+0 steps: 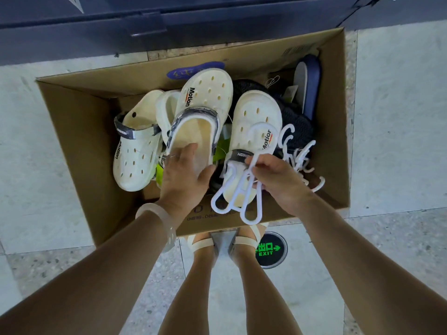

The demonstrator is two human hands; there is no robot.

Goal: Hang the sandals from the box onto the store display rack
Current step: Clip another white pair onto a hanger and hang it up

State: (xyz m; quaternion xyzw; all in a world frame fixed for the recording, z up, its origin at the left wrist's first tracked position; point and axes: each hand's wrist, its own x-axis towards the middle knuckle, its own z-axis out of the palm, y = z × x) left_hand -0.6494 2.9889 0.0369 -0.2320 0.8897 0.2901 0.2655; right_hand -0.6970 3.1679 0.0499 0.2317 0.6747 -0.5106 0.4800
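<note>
An open cardboard box [79,131] on the floor holds several cream clog sandals marked "Motion". My left hand [185,176] grips the heel end of the middle cream clog [205,97], thumb under its sole. My right hand [278,180] is closed on a white plastic hanger [238,192], held above another cream clog [256,114] at the box's right of centre. A third cream clog [137,151] lies at the left of the box. More white hangers [297,153] lie in a heap to the right of my right hand.
Dark knit shoes [297,122] and a navy slide [308,85] fill the box's right side. A dark blue cabinet base [169,22] stands behind the box. My sandalled feet [225,243] stand at its near edge, beside a green floor exit sign [271,250].
</note>
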